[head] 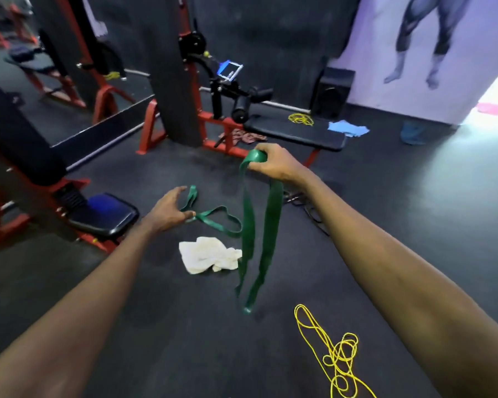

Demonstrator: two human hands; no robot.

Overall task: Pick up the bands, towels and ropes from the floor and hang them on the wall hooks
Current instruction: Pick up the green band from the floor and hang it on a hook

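Head view: right hand [270, 162] pinches top of wide green band [272, 225], loop dangling near white towel [210, 254]. Left hand [167, 211] spread, thumb at thin green band [227, 231] on floor. I judge risk: dangling loop snags towel or slips free.

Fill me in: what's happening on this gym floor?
A person is clearing up. The right hand holds a wide green band that hangs down in a loop, while the open left hand reaches for a thinner green band on the floor. A white towel and yellow rope lie there, not yet collected.
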